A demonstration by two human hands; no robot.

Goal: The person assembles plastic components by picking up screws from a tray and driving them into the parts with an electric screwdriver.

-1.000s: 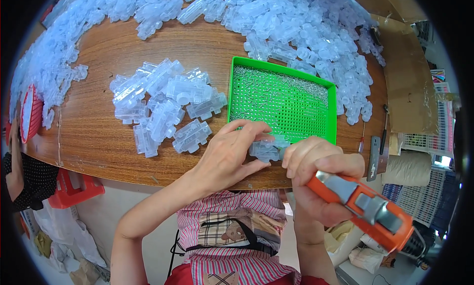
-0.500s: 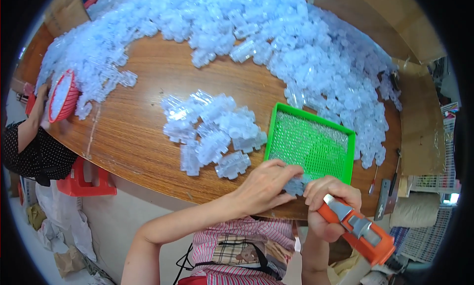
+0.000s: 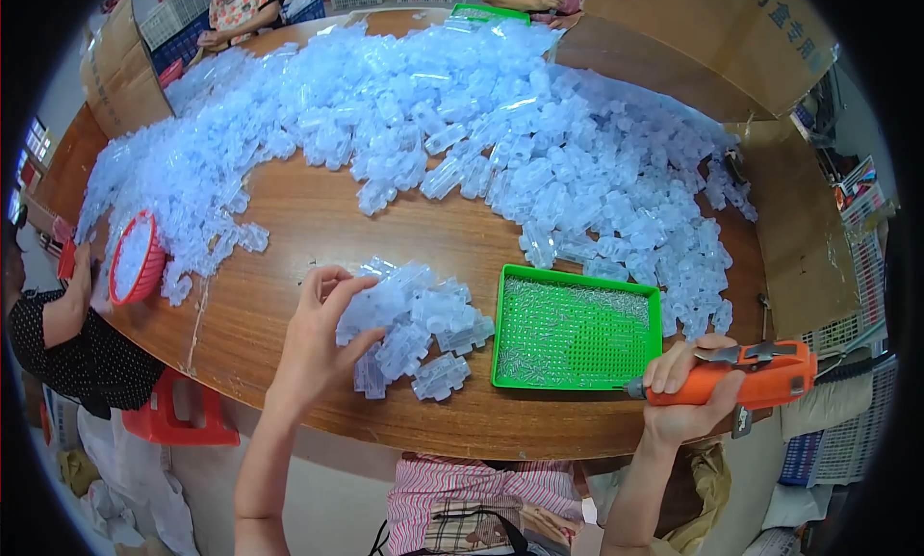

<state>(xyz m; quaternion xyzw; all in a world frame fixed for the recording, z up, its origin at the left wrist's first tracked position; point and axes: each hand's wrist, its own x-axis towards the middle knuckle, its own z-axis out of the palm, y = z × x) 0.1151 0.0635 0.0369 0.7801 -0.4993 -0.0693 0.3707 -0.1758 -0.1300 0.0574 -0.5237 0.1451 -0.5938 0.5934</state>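
Observation:
My left hand reaches over the left side of a small pile of clear plastic pieces on the table. Its thumb and fingers are apart, and no piece is visibly gripped. My right hand is closed around an orange electric screwdriver, held nearly level. The driver's tip points left, by the near right corner of a green tray. Many small silvery screws lie in this perforated tray.
A large heap of clear plastic pieces curves across the wooden table. A red basket stands at the left near a co-worker's arm. Cardboard panels border the right side. Other people sit at the far edge.
My left hand has moved left from the tray's near edge to the small pile. My right hand has swung the screwdriver level, pointing left. The view has tilted up, showing people at the back.

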